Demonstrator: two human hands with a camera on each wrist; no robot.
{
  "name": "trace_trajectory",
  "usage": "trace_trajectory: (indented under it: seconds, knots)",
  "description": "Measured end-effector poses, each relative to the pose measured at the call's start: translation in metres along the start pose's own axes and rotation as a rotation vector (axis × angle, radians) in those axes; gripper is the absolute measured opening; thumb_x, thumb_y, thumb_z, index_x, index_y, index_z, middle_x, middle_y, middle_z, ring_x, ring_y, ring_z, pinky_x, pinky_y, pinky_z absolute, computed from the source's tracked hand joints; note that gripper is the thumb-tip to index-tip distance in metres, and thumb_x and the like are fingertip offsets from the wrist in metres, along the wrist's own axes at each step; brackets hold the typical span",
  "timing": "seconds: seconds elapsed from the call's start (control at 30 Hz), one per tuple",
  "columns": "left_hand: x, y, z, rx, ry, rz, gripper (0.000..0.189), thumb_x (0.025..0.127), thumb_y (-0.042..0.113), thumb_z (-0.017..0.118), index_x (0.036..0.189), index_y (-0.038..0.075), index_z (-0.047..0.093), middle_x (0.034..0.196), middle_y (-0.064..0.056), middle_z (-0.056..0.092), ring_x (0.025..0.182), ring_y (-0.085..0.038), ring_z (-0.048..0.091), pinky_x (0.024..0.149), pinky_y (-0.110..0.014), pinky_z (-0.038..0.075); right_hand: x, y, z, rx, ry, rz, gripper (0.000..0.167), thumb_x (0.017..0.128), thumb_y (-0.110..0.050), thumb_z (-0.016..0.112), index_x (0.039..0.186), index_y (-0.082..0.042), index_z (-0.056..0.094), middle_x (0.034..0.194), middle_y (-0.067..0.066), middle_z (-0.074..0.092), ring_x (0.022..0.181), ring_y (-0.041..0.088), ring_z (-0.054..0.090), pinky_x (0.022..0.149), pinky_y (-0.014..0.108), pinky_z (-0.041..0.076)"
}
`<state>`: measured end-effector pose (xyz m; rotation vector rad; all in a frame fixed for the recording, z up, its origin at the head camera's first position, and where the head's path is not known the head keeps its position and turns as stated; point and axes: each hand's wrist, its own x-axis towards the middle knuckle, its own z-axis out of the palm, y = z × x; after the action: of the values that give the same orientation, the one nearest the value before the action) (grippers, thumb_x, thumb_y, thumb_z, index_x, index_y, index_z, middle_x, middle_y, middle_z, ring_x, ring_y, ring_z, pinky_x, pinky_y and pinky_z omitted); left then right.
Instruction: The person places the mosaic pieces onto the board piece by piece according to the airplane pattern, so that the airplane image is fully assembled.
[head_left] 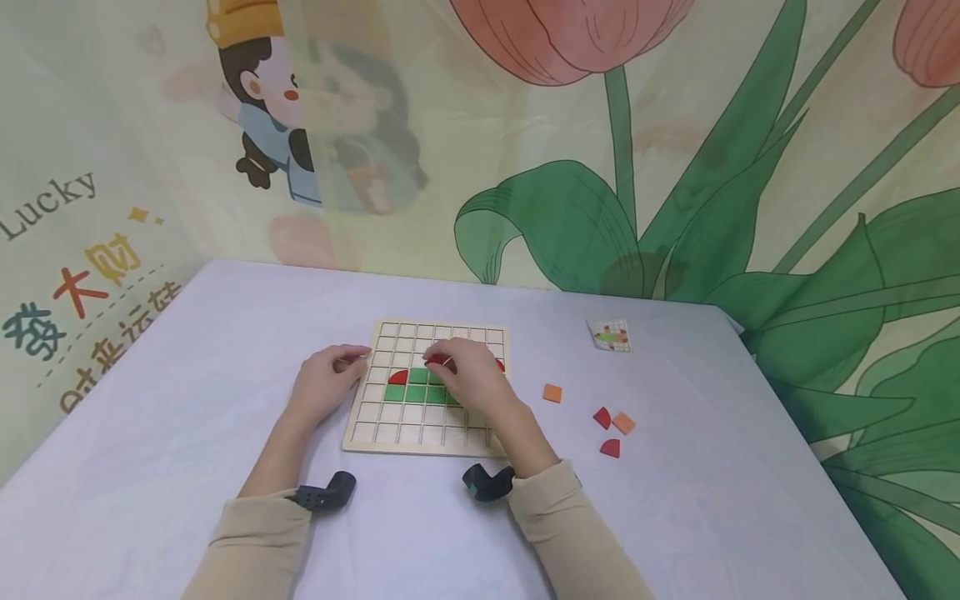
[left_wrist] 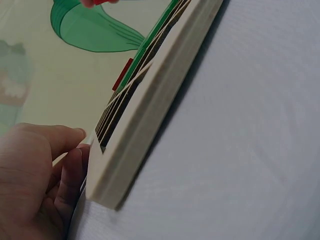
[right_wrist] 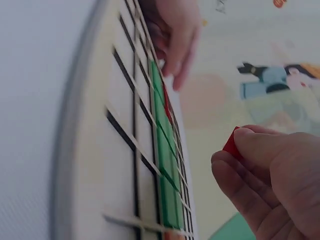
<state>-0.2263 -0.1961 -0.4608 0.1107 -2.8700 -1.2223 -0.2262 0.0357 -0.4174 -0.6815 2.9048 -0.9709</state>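
Note:
A wooden grid board (head_left: 423,448) lies on the table with rows of green squares (head_left: 415,393) set in its cells. A red quarter-circle piece (head_left: 398,377) sits at the left end of the upper green row; another red piece (head_left: 500,365) shows at the board's right side, partly behind my right hand. My right hand (head_left: 476,375) pinches a small red piece (right_wrist: 231,145) between thumb and fingers, raised above the board. At the board's left edge rests my left hand (head_left: 322,385), its relaxed fingertips right at the rim (left_wrist: 107,192) and nothing held in them.
Right of the board lie an orange square (head_left: 552,392), a second orange square (head_left: 624,423) and two red quarter-circles, one upper (head_left: 602,417) and one lower (head_left: 611,448). Farther back is a small pattern card (head_left: 611,336). A printed curtain (head_left: 420,242) hangs behind the white table.

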Motion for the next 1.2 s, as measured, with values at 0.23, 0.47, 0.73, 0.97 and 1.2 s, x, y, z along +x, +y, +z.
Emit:
trace_trajectory:
  seconds: [0.23, 0.47, 0.73, 0.97, 1.2]
  knots:
    - [-0.001, 0.0, 0.0, 0.002, -0.008, 0.004, 0.034, 0.095, 0.024, 0.054, 0.126, 0.01, 0.06, 0.112, -0.013, 0.064, 0.096, -0.024, 0.058, 0.078, -0.033, 0.044, -0.001, -0.011, 0.02, -0.043, -0.009, -0.138, 0.016, 0.09, -0.017, 0.066, 0.104, -0.02, 0.073, 0.103, -0.007, 0.068, 0.093, 0.007, 0.062, 0.083, 0.019, 0.049]
    - [-0.001, 0.0, -0.001, 0.013, -0.003, 0.021, 0.034, 0.096, 0.024, 0.054, 0.125, 0.01, 0.061, 0.111, -0.013, 0.065, 0.095, -0.024, 0.059, 0.078, -0.033, 0.044, -0.003, -0.017, 0.032, -0.04, -0.059, -0.204, 0.016, 0.092, -0.021, 0.064, 0.105, -0.019, 0.073, 0.107, -0.009, 0.063, 0.099, 0.004, 0.06, 0.088, 0.015, 0.047]
    - [0.001, -0.001, -0.001, 0.005, 0.002, 0.035, 0.033, 0.095, 0.023, 0.055, 0.124, 0.009, 0.062, 0.109, -0.013, 0.066, 0.091, -0.024, 0.059, 0.075, -0.03, 0.043, -0.005, -0.021, 0.035, -0.055, -0.064, -0.216, 0.026, 0.092, -0.008, 0.06, 0.115, -0.02, 0.067, 0.111, -0.008, 0.061, 0.103, 0.005, 0.058, 0.092, 0.016, 0.046]
    - [0.001, -0.001, 0.0, 0.001, 0.006, 0.03, 0.033, 0.094, 0.025, 0.055, 0.123, 0.009, 0.062, 0.108, -0.014, 0.066, 0.091, -0.024, 0.06, 0.075, -0.03, 0.044, -0.004, -0.021, 0.037, -0.04, -0.068, -0.177, 0.027, 0.091, -0.009, 0.063, 0.115, -0.021, 0.067, 0.108, -0.01, 0.066, 0.101, 0.003, 0.06, 0.091, 0.018, 0.047]
    - [0.0, -0.001, -0.002, -0.005, 0.007, 0.04, 0.033, 0.094, 0.024, 0.055, 0.123, 0.009, 0.062, 0.108, -0.014, 0.066, 0.091, -0.023, 0.06, 0.075, -0.029, 0.044, -0.003, -0.024, 0.038, -0.089, -0.022, -0.201, 0.021, 0.091, -0.011, 0.064, 0.109, -0.021, 0.07, 0.103, -0.01, 0.067, 0.099, 0.003, 0.061, 0.089, 0.017, 0.047]
